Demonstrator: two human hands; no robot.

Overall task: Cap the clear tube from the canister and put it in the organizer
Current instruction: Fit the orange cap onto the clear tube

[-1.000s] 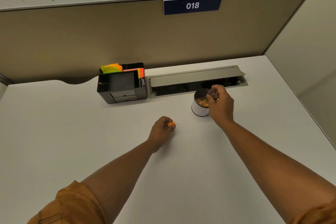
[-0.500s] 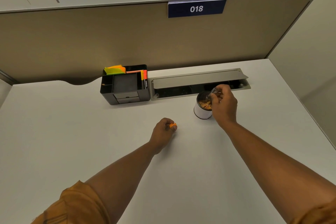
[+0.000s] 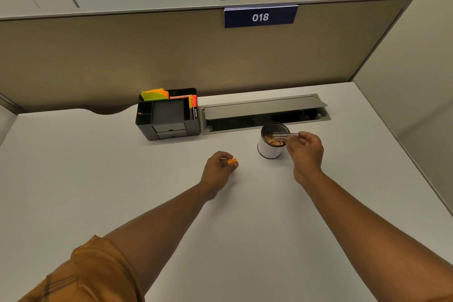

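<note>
Right hand: the right hand (image 3: 305,152) is raised just beside the canister, on its right, fingers pinched on one end of the clear tube.
Clear tube: the clear tube (image 3: 285,135) lies nearly level over the open mouth of the canister, its free end pointing left across the rim; it is out of the canister and carries no cap.
Canister: a small white canister (image 3: 269,149) with a dark inner wall stands upright on the desk in front of the cable tray, with a heap of small tan pieces inside; what they are I cannot tell.
Left hand: the left hand (image 3: 218,170) is curled low over the desk, well left of the canister, thumb and fingertips closed on the orange cap.
Orange cap: the orange cap (image 3: 232,161) sticks out from the fingertips, apart from the tube.
Organizer: a black desk organizer (image 3: 169,127) sits against the partition, just left of the cable tray, with open compartments on top and two small drawers at its front.
Organizer contents: yellow, green and orange sticky notes (image 3: 154,94) stand at the back left; an orange-capped marker (image 3: 194,106) stands in the right-hand slot.
Cable tray: a grey cable tray (image 3: 264,111) is sunk into the desk, its lid propped open.
Desk: a white desk (image 3: 98,191), bare around the forearms.
Partition: a beige partition (image 3: 122,56) carries a blue plate (image 3: 260,17) reading 018.
Sleeves: orange sleeves (image 3: 93,274) are pushed up above the elbows.
</note>
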